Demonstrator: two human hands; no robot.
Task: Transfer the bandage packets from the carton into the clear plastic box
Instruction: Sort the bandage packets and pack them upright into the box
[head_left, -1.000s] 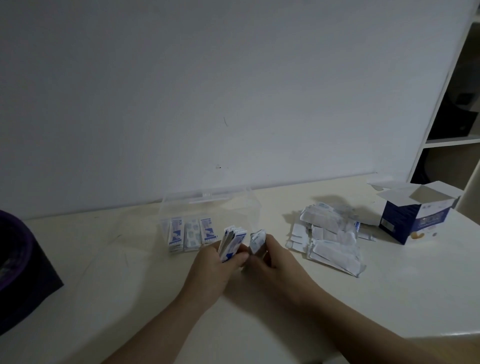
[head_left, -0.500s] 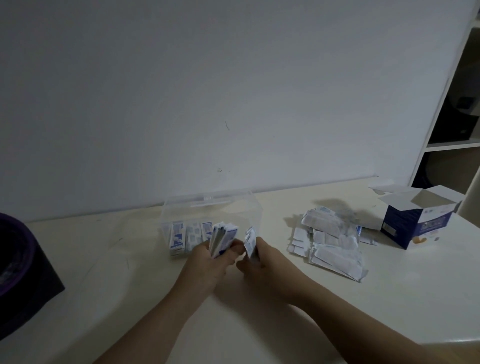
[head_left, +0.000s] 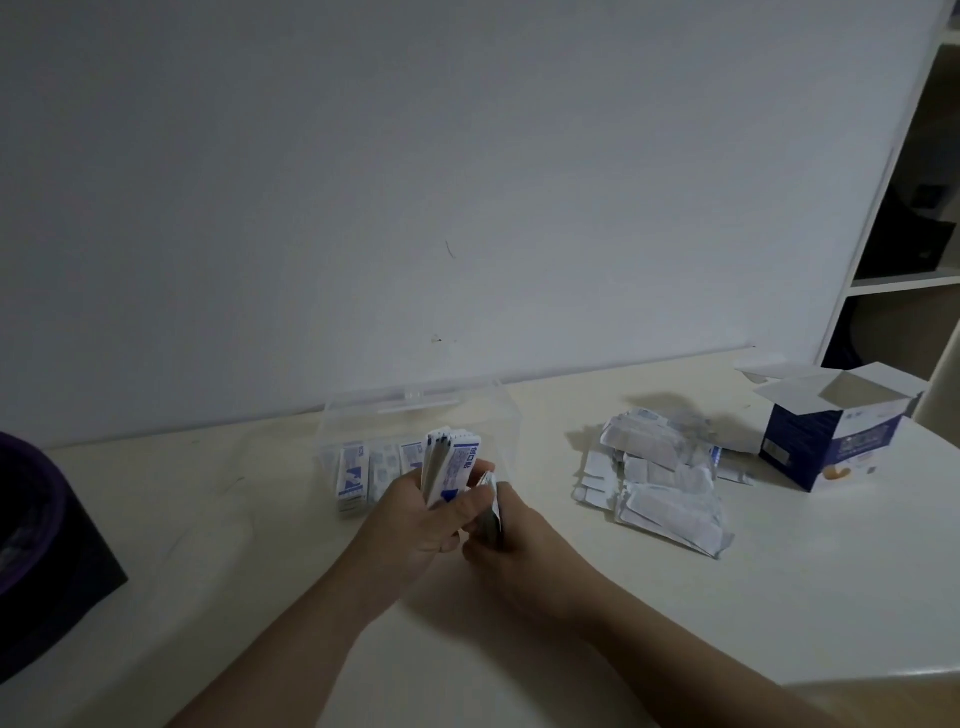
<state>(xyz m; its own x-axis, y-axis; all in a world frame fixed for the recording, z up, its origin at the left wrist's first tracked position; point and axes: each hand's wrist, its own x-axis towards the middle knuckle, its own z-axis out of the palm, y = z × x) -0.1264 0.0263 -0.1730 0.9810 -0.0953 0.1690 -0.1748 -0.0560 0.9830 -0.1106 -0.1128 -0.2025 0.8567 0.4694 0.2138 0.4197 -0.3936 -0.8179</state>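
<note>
My left hand (head_left: 415, 519) grips an upright stack of bandage packets (head_left: 453, 465) against the near wall of the clear plastic box (head_left: 415, 402). My right hand (head_left: 524, 535) pinches a thinner bundle (head_left: 491, 512) beside it. Filed packets (head_left: 356, 467) stand inside the box's left end. A strip of counter (head_left: 779, 597) separates the box from the loose pile (head_left: 660, 483). The open carton (head_left: 826, 441) sits near the counter's right edge.

Left hand (head_left: 415, 519) grips a bandage packet stack (head_left: 452, 465), right hand (head_left: 524, 540) pinches a smaller bundle (head_left: 491, 514) beside it.
</note>
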